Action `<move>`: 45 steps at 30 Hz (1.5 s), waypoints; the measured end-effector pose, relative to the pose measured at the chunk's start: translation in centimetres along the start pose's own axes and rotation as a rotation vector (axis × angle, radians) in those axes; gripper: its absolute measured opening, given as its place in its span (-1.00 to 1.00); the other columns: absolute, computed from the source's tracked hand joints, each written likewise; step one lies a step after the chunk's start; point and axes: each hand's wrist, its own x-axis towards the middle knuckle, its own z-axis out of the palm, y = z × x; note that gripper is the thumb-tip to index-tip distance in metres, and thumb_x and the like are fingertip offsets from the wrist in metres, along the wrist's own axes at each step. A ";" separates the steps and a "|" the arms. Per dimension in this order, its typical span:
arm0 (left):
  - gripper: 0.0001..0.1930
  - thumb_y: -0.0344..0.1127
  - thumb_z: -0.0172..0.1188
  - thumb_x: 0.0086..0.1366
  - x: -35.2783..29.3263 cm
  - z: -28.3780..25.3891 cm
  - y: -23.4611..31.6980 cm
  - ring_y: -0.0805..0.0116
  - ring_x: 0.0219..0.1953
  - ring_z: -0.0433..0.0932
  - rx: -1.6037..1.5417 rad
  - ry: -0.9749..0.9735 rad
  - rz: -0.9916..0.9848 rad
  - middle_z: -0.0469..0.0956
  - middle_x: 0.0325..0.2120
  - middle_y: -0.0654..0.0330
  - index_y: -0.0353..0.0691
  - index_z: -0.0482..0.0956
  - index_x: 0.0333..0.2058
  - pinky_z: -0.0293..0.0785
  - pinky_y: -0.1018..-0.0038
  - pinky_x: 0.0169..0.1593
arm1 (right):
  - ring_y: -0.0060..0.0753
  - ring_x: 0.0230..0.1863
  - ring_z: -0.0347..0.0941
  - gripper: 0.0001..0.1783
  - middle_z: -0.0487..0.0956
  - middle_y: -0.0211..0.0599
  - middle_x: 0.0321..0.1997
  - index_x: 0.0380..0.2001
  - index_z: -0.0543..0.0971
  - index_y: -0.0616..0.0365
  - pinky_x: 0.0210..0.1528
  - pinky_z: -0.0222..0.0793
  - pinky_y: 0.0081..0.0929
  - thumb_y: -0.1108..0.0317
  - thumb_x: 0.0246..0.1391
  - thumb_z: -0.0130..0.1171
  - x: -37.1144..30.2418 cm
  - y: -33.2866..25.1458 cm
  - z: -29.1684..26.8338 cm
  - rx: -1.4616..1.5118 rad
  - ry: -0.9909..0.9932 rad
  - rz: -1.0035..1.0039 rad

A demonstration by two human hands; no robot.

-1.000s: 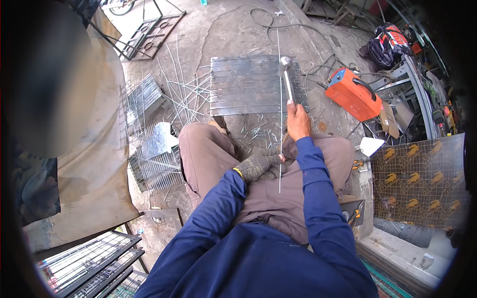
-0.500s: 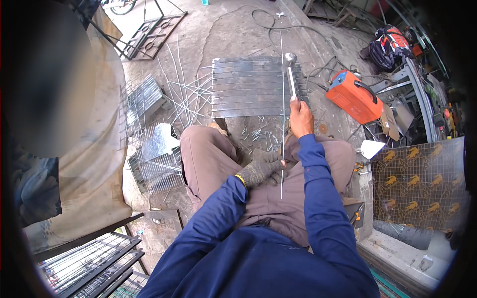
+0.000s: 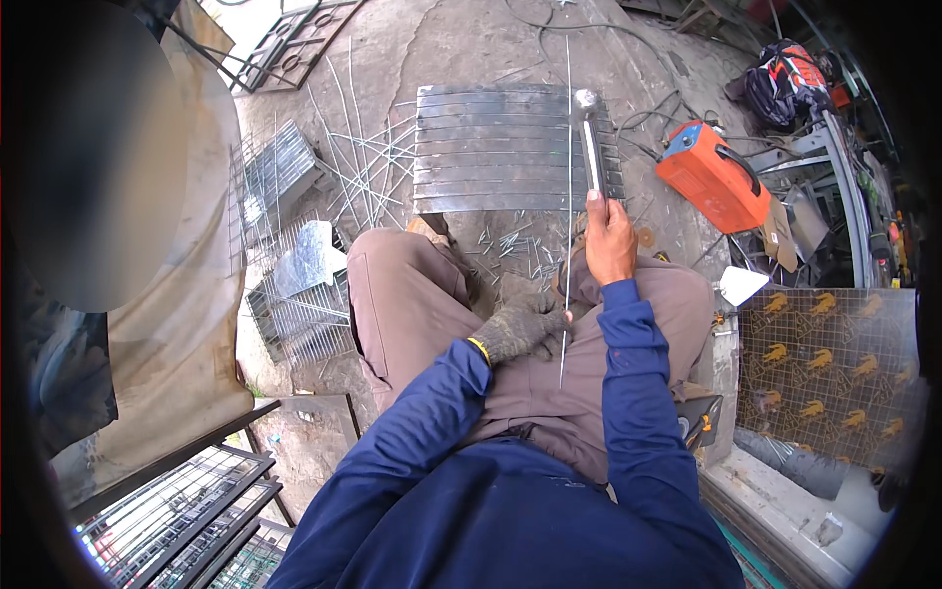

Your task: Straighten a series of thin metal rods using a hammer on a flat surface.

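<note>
My left hand [image 3: 520, 331], in a dark knitted glove with a yellow cuff edge, is closed around a thin straight metal rod [image 3: 568, 236] between my knees. The rod stretches forward over a low metal bench [image 3: 491, 147] topped with flat strips, and its near end lies above my trousers. In my bare right hand [image 3: 610, 242] is a hammer [image 3: 592, 152], gripped by its handle with the rounded metal head upward, over the bench's right part. Short cut rod pieces [image 3: 515, 240] are scattered on the ground between bench and lap.
Long loose rods [image 3: 368, 167] criss-cross the ground left of the bench, near wire mesh and metal pieces [image 3: 304, 260]. An orange machine [image 3: 711, 177] with a black handle and cables stands at right. A patterned sheet under mesh [image 3: 824, 363] lies nearer right; a dark metal frame [image 3: 299, 44] sits far left.
My right hand and the hammer have shifted slightly rightward, away from the rod. The rod's far end has swung a little right. The whole view has tipped slightly, so the bench appears higher.
</note>
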 end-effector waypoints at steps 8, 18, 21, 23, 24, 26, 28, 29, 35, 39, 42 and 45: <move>-0.70 -0.08 0.11 0.44 0.6 0.5 0.5 0.50 -0.49 0.61 0.115 0.027 0.009 0.63 -0.48 0.24 -0.23 0.52 -0.30 0.57 0.53 -0.39 | 0.05 -0.47 0.43 -0.38 0.47 -0.09 -0.58 -0.46 0.44 0.24 -0.31 0.32 -0.13 -0.20 0.31 -0.04 -0.7 0.0 -0.2 0.050 -0.034 0.031; -0.68 -0.08 0.12 0.43 0.0 0.4 0.5 0.48 -0.47 0.62 0.046 0.025 0.031 0.64 -0.49 0.23 -0.26 0.54 -0.34 0.58 0.49 -0.38 | -0.20 -0.52 0.43 -0.40 0.47 -0.21 -0.61 -0.43 0.51 0.22 -0.37 0.32 -0.27 -0.19 0.31 -0.03 0.4 -0.1 -0.1 -0.025 0.009 -0.003; -0.67 -0.10 0.06 0.46 0.2 0.3 -0.5 0.46 -0.55 0.60 0.005 -0.013 0.100 0.60 -0.57 0.23 -0.26 0.52 -0.35 0.56 0.50 -0.44 | 0.06 -0.42 0.48 -0.41 0.53 -0.05 -0.53 -0.42 0.48 0.25 -0.28 0.35 -0.15 -0.15 0.32 -0.04 0.4 -0.2 0.0 -0.058 -0.046 0.030; -0.67 -0.09 0.09 0.45 0.1 0.4 -0.2 0.47 -0.52 0.61 0.026 -0.001 0.093 0.62 -0.54 0.23 -0.26 0.54 -0.34 0.57 0.48 -0.41 | 0.07 -0.41 0.49 -0.41 0.53 -0.04 -0.52 -0.41 0.48 0.24 -0.28 0.35 -0.15 -0.15 0.32 -0.04 0.1 -0.5 -0.1 -0.035 -0.058 0.043; -0.68 -0.09 0.11 0.44 0.1 0.5 0.0 0.47 -0.49 0.61 0.046 0.005 0.077 0.64 -0.51 0.23 -0.26 0.55 -0.34 0.57 0.47 -0.39 | 0.09 -0.39 0.49 -0.42 0.54 -0.03 -0.51 -0.39 0.48 0.24 -0.27 0.35 -0.14 -0.15 0.32 -0.04 -0.2 -0.7 -0.1 -0.037 -0.029 0.034; -0.68 -0.10 0.10 0.44 0.0 0.6 -0.1 0.47 -0.50 0.61 0.046 0.025 0.086 0.63 -0.51 0.23 -0.26 0.55 -0.35 0.57 0.48 -0.39 | 0.14 -0.35 0.50 -0.43 0.55 0.02 -0.48 -0.35 0.49 0.24 -0.26 0.35 -0.11 -0.15 0.32 -0.04 -0.5 -0.6 -0.1 -0.071 0.004 0.026; -0.68 -0.12 0.09 0.45 0.1 0.5 -0.2 0.47 -0.51 0.61 0.047 0.041 0.095 0.63 -0.52 0.23 -0.26 0.55 -0.35 0.57 0.49 -0.40 | 0.14 -0.36 0.51 -0.43 0.55 0.03 -0.48 -0.35 0.49 0.24 -0.27 0.35 -0.11 -0.15 0.32 -0.04 0.3 -0.2 0.2 -0.112 -0.040 0.030; -0.69 -0.12 0.09 0.45 0.2 0.3 -0.3 0.47 -0.51 0.61 0.030 0.015 0.092 0.63 -0.53 0.23 -0.26 0.54 -0.37 0.56 0.50 -0.41 | 0.14 -0.36 0.51 -0.43 0.55 0.03 -0.48 -0.35 0.49 0.24 -0.27 0.35 -0.11 -0.15 0.32 -0.04 0.6 -0.2 0.3 -0.153 -0.083 0.035; -0.68 -0.12 0.12 0.44 0.3 0.6 -0.6 0.48 -0.53 0.60 -0.003 0.023 0.090 0.61 -0.56 0.23 -0.26 0.54 -0.39 0.55 0.52 -0.42 | 0.08 -0.40 0.49 -0.39 0.53 0.00 -0.52 -0.40 0.47 0.26 -0.26 0.35 -0.13 -0.16 0.33 -0.06 -0.9 -0.7 -0.1 -0.107 -0.026 0.000; -0.66 -0.07 0.15 0.41 0.2 0.6 -0.7 0.46 -0.53 0.59 0.106 0.078 0.141 0.61 -0.56 0.21 -0.26 0.56 -0.37 0.54 0.48 -0.40 | -0.09 -0.48 0.47 -0.40 0.51 -0.13 -0.59 -0.44 0.48 0.25 -0.32 0.34 -0.20 -0.15 0.33 -0.05 -0.5 0.9 0.1 0.001 -0.048 0.079; -0.62 -0.01 0.16 0.39 -0.4 0.6 -0.1 0.45 -0.51 0.60 0.193 0.095 0.140 0.63 -0.54 0.19 -0.26 0.58 -0.36 0.54 0.44 -0.35 | -0.74 -0.75 0.23 -0.48 0.35 -0.53 -0.69 -0.30 0.52 0.19 -0.75 0.10 -0.65 -0.13 0.32 0.03 -1.1 2.1 -0.2 0.215 0.033 0.072; -0.59 0.03 0.16 0.38 -0.6 0.9 0.5 0.45 -0.49 0.60 0.117 0.073 0.069 0.64 -0.53 0.17 -0.27 0.59 -0.37 0.53 0.42 -0.31 | -0.74 -0.74 0.23 -0.50 0.36 -0.52 -0.66 -0.30 0.52 0.17 -0.74 0.11 -0.66 -0.12 0.33 0.02 -1.2 2.1 -0.8 0.256 0.029 0.098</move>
